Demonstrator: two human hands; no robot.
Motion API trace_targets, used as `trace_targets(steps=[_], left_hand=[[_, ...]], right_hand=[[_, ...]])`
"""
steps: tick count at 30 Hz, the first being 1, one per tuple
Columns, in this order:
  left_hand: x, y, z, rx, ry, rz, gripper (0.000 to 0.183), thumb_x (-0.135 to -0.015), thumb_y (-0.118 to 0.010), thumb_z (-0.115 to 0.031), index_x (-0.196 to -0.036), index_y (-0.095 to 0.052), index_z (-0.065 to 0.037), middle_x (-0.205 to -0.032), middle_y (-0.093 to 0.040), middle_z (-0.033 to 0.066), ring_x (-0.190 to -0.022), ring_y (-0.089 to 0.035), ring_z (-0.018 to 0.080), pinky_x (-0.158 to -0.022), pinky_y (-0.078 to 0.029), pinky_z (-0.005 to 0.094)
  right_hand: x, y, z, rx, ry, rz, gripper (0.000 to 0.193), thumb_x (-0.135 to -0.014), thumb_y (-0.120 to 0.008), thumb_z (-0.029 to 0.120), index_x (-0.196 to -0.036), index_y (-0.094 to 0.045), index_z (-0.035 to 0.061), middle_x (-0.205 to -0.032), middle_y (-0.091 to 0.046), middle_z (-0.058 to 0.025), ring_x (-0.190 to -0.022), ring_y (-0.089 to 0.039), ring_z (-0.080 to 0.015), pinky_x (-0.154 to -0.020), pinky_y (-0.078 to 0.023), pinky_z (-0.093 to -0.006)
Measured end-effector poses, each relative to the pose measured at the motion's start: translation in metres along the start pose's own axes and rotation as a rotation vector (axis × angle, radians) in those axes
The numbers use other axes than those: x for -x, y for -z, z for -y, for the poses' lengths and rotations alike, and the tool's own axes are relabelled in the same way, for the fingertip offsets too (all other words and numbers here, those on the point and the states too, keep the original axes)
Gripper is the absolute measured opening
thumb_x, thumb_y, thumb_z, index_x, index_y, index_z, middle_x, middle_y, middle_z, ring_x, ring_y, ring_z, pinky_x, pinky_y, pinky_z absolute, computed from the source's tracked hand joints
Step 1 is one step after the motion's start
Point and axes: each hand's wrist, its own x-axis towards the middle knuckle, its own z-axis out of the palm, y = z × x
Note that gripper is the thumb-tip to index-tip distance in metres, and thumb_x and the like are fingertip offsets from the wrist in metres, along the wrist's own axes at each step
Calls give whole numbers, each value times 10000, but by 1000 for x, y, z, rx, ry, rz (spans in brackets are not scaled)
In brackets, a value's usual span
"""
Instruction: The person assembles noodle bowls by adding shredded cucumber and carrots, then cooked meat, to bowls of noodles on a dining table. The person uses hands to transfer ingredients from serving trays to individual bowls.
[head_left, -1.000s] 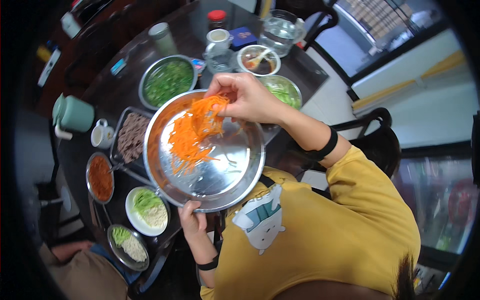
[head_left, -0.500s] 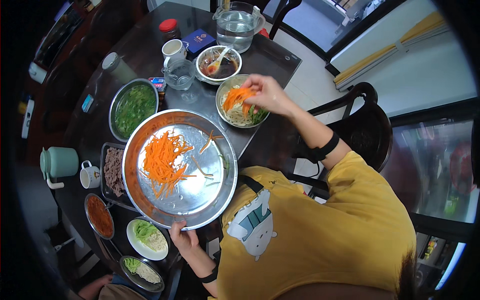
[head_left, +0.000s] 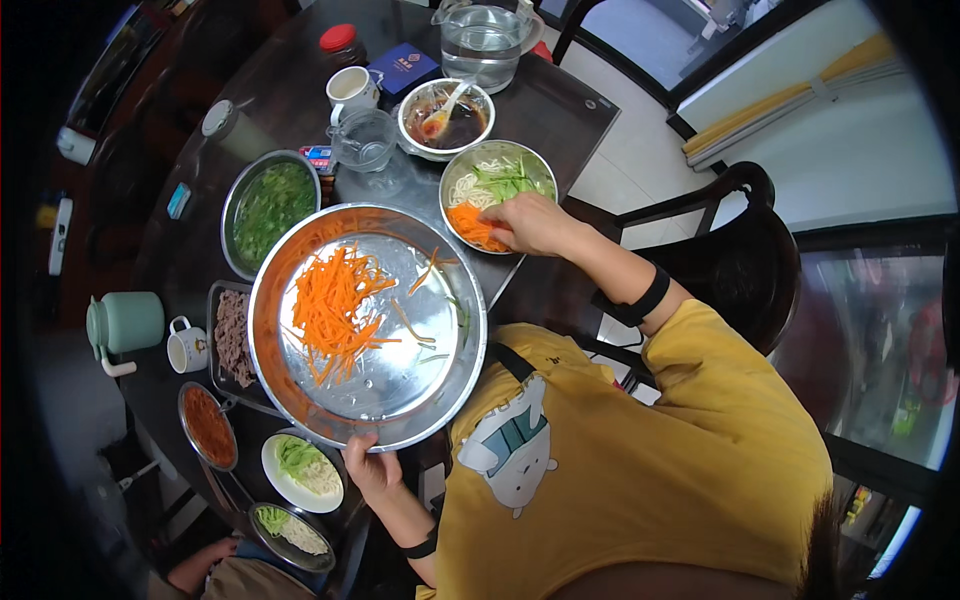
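Note:
A large metal basin [head_left: 462, 385] tilts in front of me, its near rim gripped by my left hand [head_left: 372, 468]. Orange carrot shreds [head_left: 340, 310] are heaped inside it, with a few green strips at the side. My right hand [head_left: 532, 224] reaches into a smaller bowl [head_left: 548, 172] at the right, its fingers closed together at the carrot shreds [head_left: 470, 226] there. Noodles [head_left: 485, 170] and green shreds [head_left: 508, 182] lie in the same bowl. My right fingertips are partly hidden among the carrot.
Beyond the bowl stand a sauce bowl [head_left: 468, 132] with a white spoon, a water pitcher [head_left: 480, 45] and a glass jug [head_left: 364, 145]. Left of the basin are a bowl of greens [head_left: 270, 215], a tray of meat [head_left: 235, 340] and several dishes. Another person's arm [head_left: 200, 565] shows at lower left.
My right hand has lowered the carrot shreds to the bowl's near side, so the noodles and green shreds show more. My left hand still holds the basin.

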Motion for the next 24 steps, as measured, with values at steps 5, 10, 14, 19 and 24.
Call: trace_targets(steps=[5, 10, 14, 19, 24], left_hand=[[6, -8, 1, 13, -27, 18, 636, -640, -521, 22, -1275, -480, 13, -1178, -550, 136, -1104, -525, 279, -985, -414, 412], [10, -9, 2, 21, -74, 9, 658, -629, -520, 50, -1283, -461, 14, -1148, -560, 121, -1057, -546, 267, -960, -432, 402], [18, -20, -7, -49, -50, 35, 637, -641, -522, 32, -1275, -470, 22, -1176, -566, 132, -1108, -540, 291, -999, -414, 421], [25, -21, -4, 2, -78, 85, 676, -627, -495, 62, -1300, -440, 30, -1206, -548, 154, -1136, -523, 308, -1018, -399, 421], [44, -7, -4, 59, -96, 8, 667, -616, -490, 76, -1281, -451, 39, -1201, -554, 156, -1141, -529, 312, -1018, -403, 413]], right_hand=[[-6, 21, 5, -216, -24, -68, 303, -821, -526, 109, -1088, -641, 25, -921, -678, -199, -873, -649, -362, -820, -498, -427], [-18, 1, -8, 79, -39, -170, 242, -782, -638, 122, -1015, -645, 54, -853, -685, -151, -833, -659, -314, -763, -513, -421], [-5, 19, 5, 179, 13, -309, 335, -686, -774, 154, -990, -662, 71, -974, -654, -122, -792, -649, -331, -751, -517, -414], [-19, 62, 77, -233, 274, -277, 324, -738, -762, 141, -1040, -676, 60, -989, -643, -92, -752, -640, -209, -665, -517, -307], [-52, 29, 175, -149, 817, 1, 528, -758, -723, 144, -1261, -565, 114, -1123, -620, -129, -773, -657, -296, -713, -527, -376]])
